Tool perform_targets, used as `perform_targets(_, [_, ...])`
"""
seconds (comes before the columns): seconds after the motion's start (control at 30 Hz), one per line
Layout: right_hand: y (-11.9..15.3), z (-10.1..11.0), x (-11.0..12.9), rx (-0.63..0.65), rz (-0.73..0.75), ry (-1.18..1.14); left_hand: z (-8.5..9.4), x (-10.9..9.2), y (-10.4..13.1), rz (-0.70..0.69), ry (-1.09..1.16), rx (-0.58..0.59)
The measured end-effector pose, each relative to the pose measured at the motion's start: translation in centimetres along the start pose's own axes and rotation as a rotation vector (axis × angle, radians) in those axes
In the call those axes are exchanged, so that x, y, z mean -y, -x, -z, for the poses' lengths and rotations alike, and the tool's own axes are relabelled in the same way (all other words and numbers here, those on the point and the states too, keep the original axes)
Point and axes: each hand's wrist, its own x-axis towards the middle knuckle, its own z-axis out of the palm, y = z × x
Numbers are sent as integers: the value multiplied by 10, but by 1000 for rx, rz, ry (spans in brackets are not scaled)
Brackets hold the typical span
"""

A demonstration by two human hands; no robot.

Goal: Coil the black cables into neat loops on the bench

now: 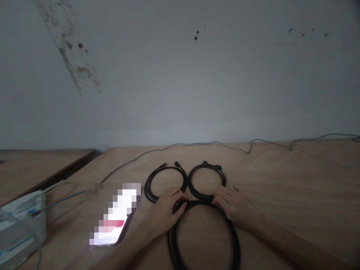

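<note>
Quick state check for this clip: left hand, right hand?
Left hand: closed on the near black cable coil.
Right hand: touching that coil; grip cannot be told.

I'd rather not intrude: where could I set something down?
The widest bare patch of table lies right, between the grey cable and right forearm. Another is inside the large coil. Crowded: where the left hand and right hand are near the left small coil and right small coil, and left around the lit screen and white box.

Dim, greyish light, glaring pixelated phone screen [118, 213], soft blur over hands [170, 208]
</note>
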Motion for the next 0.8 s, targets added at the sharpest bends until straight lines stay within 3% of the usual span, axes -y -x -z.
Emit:
perform_targets(0.1, [0,2,-2,23,41,45,0,0,1,-1,-6,2])
perform_targets(0.53, [7,3,-7,118,-22,-33,0,0,0,-27,-13,5])
perform_targets(0.8, [2,4,2,63,-27,48,1,-1,0,-22,-17,15])
